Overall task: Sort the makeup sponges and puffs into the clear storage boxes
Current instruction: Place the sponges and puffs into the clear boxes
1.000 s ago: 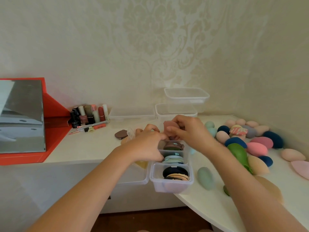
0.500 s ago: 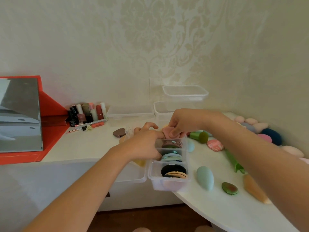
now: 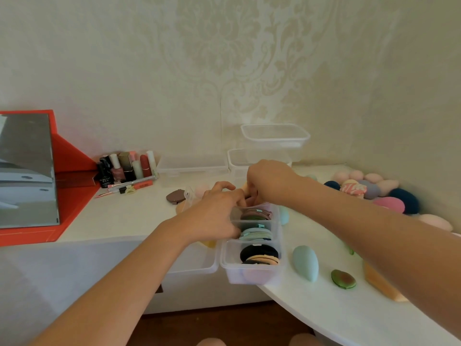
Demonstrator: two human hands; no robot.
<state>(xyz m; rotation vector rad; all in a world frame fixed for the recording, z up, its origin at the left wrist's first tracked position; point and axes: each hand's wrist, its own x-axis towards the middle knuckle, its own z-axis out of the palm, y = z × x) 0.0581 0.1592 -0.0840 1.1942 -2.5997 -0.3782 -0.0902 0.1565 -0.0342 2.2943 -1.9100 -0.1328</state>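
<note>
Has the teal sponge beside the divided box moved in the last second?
No. The teal sponge still lies right of the box's front compartment, not touching it, as before.

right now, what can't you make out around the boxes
Head view only:
- far end of the divided box: covered by the left hand and right hand; what the fingers hold is unclear.
- contents of the left box: behind the left forearm.
- part of the orange sponge: behind the right forearm.
- labels on the bottles: too small.

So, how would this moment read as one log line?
phase: packing divided box | left hand: at box's left edge | right hand: pinching peach puff over far end
</note>
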